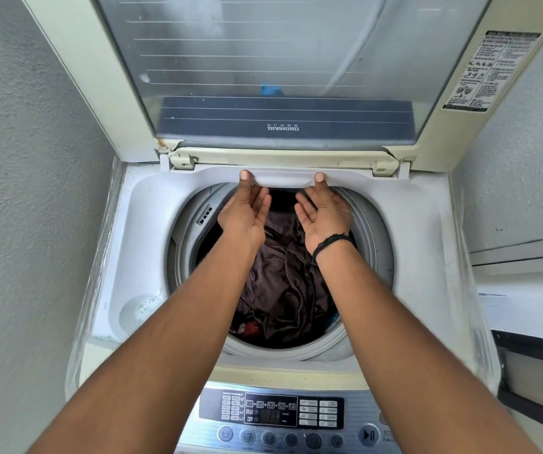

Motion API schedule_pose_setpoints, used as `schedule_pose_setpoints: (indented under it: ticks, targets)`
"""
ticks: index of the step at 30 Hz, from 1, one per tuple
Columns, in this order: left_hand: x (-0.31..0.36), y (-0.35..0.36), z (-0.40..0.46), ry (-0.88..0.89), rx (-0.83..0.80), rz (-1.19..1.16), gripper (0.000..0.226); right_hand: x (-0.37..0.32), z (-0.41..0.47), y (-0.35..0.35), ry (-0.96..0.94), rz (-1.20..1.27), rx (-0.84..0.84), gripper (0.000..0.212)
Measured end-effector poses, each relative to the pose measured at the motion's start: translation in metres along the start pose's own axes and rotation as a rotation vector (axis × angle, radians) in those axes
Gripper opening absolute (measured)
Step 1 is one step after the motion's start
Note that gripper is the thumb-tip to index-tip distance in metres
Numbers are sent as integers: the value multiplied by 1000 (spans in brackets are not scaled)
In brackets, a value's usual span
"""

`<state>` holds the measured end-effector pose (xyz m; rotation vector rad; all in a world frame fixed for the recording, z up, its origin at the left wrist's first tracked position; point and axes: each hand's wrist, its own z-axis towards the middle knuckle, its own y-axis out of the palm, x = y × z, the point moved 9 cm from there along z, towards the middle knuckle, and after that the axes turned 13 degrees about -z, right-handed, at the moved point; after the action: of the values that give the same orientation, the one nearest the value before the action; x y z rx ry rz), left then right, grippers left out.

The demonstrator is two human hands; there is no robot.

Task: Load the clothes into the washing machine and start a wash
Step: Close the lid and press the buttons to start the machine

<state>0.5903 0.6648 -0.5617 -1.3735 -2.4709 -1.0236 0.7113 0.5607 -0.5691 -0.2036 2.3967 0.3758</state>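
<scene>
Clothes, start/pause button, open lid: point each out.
clothes [283, 283], head view, dark fabric in the drum.
start/pause button [368, 435], head view, its centre.
lid [283, 119], head view, grey band of the glass.

We see two bare forearms, no sleeves; the right wrist wears a black braided band.

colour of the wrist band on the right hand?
Black braided wrist band, seen in the head view.
</scene>
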Motion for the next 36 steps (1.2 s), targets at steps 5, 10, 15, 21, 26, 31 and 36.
schedule_pose_setpoints:
  ticks: [5,10,15,21,26,31,36]
  targets:
    - [5,-1,-3,12,7,78,41,2,-11,4,47,-132,-7,50]
    - [6,-9,-11,-34,9,188,18,12,-32,8,92,-212,-47,28]
    - [4,-25,-41,-37,48,318,28,26,-70,-2,115,-296,-43,18]
    - [61,58,-100,384,-279,585,16,-65,-114,22,-183,-401,-114,10]
    - [135,164,-168,944,-539,890,26,-199,-161,58,-646,-571,-60,12]
    - [201,244,-230,1595,-496,1223,41,-296,-209,86,-1128,-823,88,26]
    - [249,278,-217,1589,-427,1454,79,-351,-216,95,-1408,-1224,358,44]
